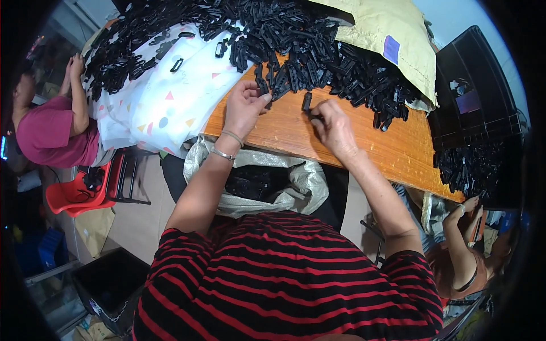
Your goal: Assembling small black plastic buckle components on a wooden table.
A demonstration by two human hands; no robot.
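My left hand [243, 109], a bracelet and a band at its wrist, pinches a narrow black plastic piece [261, 82] between thumb and fingers, close to the near edge of the pile. To its right, my right hand [335, 128] is closed over the bare wood, its fingertips on another small black plastic piece [307, 102] that stands out beyond them. Part of that piece is hidden by the fingers. A large heap of similar black plastic pieces [284, 34] covers the far side of the wooden table [278, 133].
A white sack [313, 179] hangs open below the table's near edge, with dark contents. Patterned white sheeting [165, 108] lies at left, a tan paper sack [392, 28] at far right. Co-workers sit left [51, 133] and right [455, 267]. A red chair [79, 196] stands at left.
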